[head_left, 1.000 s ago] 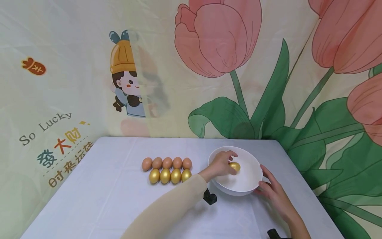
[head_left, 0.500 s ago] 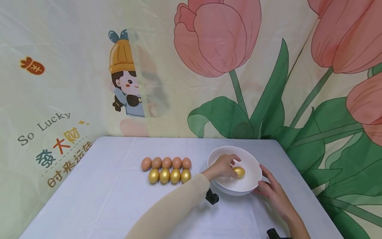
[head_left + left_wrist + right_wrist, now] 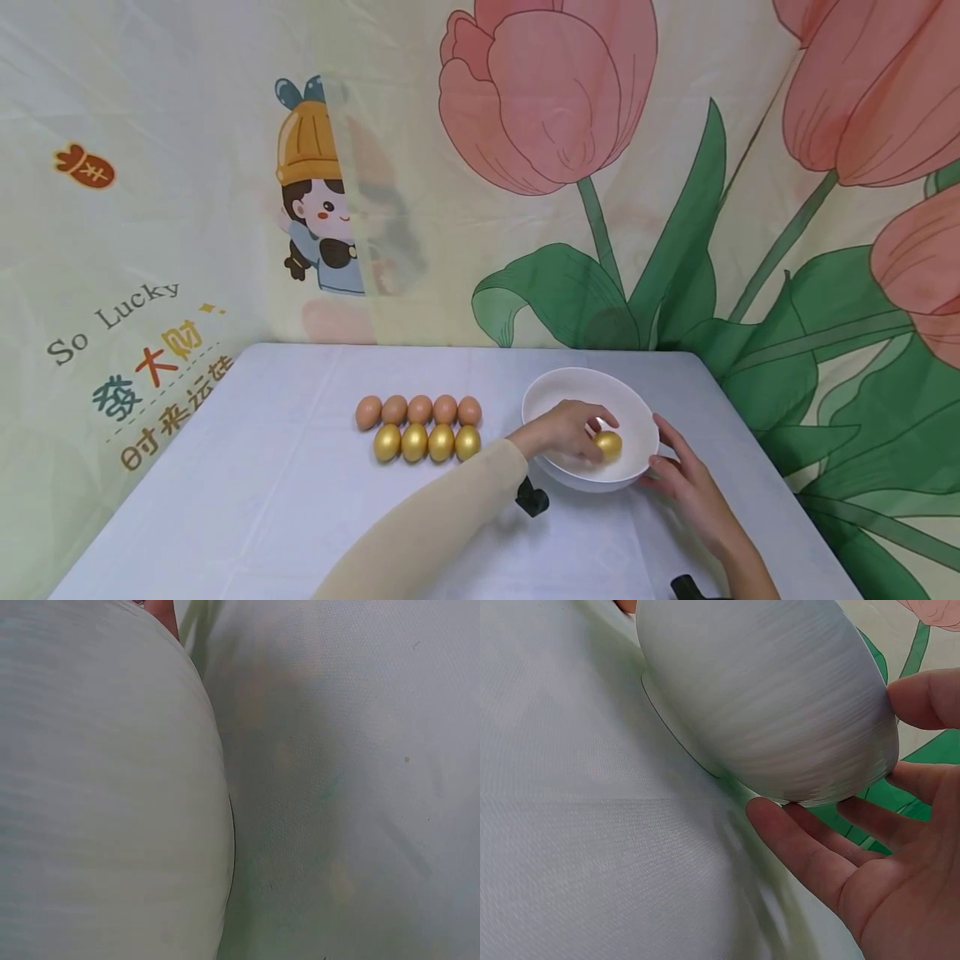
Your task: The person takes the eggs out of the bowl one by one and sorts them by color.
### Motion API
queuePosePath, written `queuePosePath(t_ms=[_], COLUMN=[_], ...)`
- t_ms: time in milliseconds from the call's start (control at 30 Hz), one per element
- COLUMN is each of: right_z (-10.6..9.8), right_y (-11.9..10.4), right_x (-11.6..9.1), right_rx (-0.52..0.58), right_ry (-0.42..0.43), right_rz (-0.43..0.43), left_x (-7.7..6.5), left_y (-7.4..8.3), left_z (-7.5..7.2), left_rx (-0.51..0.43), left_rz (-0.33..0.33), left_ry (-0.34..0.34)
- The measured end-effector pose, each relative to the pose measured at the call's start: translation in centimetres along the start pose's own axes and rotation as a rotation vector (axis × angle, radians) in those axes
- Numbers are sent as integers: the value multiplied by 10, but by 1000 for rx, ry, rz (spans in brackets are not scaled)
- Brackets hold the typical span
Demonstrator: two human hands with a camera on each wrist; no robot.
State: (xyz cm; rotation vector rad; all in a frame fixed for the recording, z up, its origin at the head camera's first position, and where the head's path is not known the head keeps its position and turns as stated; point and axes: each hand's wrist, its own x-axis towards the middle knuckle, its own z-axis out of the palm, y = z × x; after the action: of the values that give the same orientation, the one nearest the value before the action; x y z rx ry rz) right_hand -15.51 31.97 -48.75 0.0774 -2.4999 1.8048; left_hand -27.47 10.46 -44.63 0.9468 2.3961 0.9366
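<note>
A white bowl (image 3: 551, 385) stands at the right of the table. My left hand (image 3: 566, 427) reaches into it from the left, thumb and fingers around a golden egg (image 3: 609, 447). My right hand (image 3: 686, 479) holds the bowl's right side. In the right wrist view, the right hand (image 3: 900, 859) has its fingertips spread against the outer wall of the bowl (image 3: 772, 690). The bowl's outside (image 3: 105, 787) fills much of the left wrist view, where the left hand is out of sight. Left of the bowl sit a row of golden eggs (image 3: 414, 442) and a row of brown eggs (image 3: 420, 409).
A white cloth covers the table (image 3: 300, 500). Behind it hangs a backdrop (image 3: 405, 167) printed with tulips and a cartoon figure. Black wrist mounts show by the left wrist (image 3: 532, 498) and at the bottom right.
Inside the bowl, the left hand and the golden egg have moved toward the front right. The right hand and bowl stay in place. Both egg rows look the same.
</note>
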Motion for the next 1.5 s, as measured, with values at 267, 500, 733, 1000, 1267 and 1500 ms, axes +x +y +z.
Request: queuePosePath(t_ms=[267, 500, 733, 1000, 1267, 1500], right_z=[-1, 0, 2, 1, 2, 2], right_y=[-1, -3, -4, -2, -1, -1], right_x=[0, 0, 1, 1, 1, 0], right_rx=[-5, -13, -21, -26, -41, -15], right_ry=[-1, -3, 7, 13, 21, 14], right_rz=[12, 33, 59, 55, 65, 16], left_x=[0, 2, 3, -3, -23, -48], left_y=[3, 2, -3, -7, -10, -16], left_z=[1, 3, 3, -12, -36, -57], left_rx=[41, 39, -1, -85, -184, -229], left_rz=[3, -9, 12, 56, 39, 36], left_ry=[-20, -35, 50, 170, 220, 249])
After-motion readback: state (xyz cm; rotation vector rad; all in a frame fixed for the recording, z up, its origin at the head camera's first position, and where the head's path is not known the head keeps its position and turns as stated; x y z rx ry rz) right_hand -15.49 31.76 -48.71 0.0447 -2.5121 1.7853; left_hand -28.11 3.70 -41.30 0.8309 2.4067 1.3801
